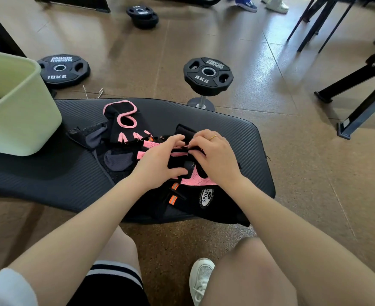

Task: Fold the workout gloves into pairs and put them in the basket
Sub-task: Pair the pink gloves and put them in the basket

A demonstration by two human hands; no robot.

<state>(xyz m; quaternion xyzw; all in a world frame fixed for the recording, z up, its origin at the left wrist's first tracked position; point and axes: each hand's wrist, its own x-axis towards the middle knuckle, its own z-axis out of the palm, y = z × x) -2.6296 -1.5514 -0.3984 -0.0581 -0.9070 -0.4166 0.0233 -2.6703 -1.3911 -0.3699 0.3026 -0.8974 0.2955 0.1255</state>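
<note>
Head view: a black padded bench [237, 133] is seen on a brown floor, with a pale green basket [21, 111] standing at its left end. A pile of workout gloves is spread over the pad. A black and pink glove [188, 171] is held at the middle of the pad by both hands. The left hand [160, 162] has its fingers curled round the glove's near edge; the right hand [215, 157] pinches a black strap at the glove's top with narrow fingers. A second pink-trimmed glove [124, 127] lies apart, nearer the basket. A black glove with orange tabs [182, 202] lies at the pad's near edge. Two weight plates [207, 74] are seen on the floor beyond.
</note>
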